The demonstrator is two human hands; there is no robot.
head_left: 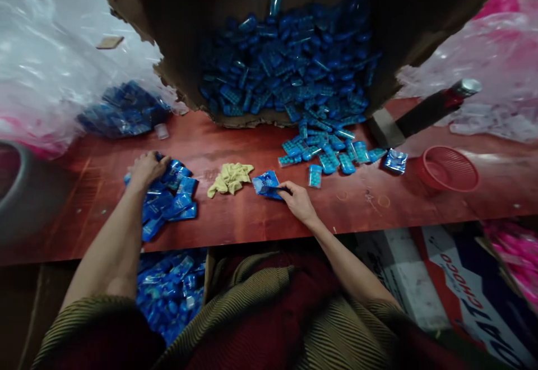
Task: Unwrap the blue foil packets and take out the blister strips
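Observation:
My left hand [145,168] is at the back of a pile of small blue packets [170,199], its fingers curled down on a packet and partly hidden by the hand itself. My right hand [297,199] pinches a thin dark stick-like tool [273,189], too small to name exactly. The tool lies across a single blue packet [265,179] flat on the table. Between my hands is a crumpled yellow cloth [231,178]. Just beyond my right hand stands a small clear bottle with a blue cap and turquoise pieces [315,175].
On the red table [235,224], a torn-open carton [180,39] spills many blue-capped bottles [290,61]. To the right are a dark bar-like object [435,109], a foil-like blue packet [395,161] and a red basket [449,169]. A bag of blue packets [126,109] lies left.

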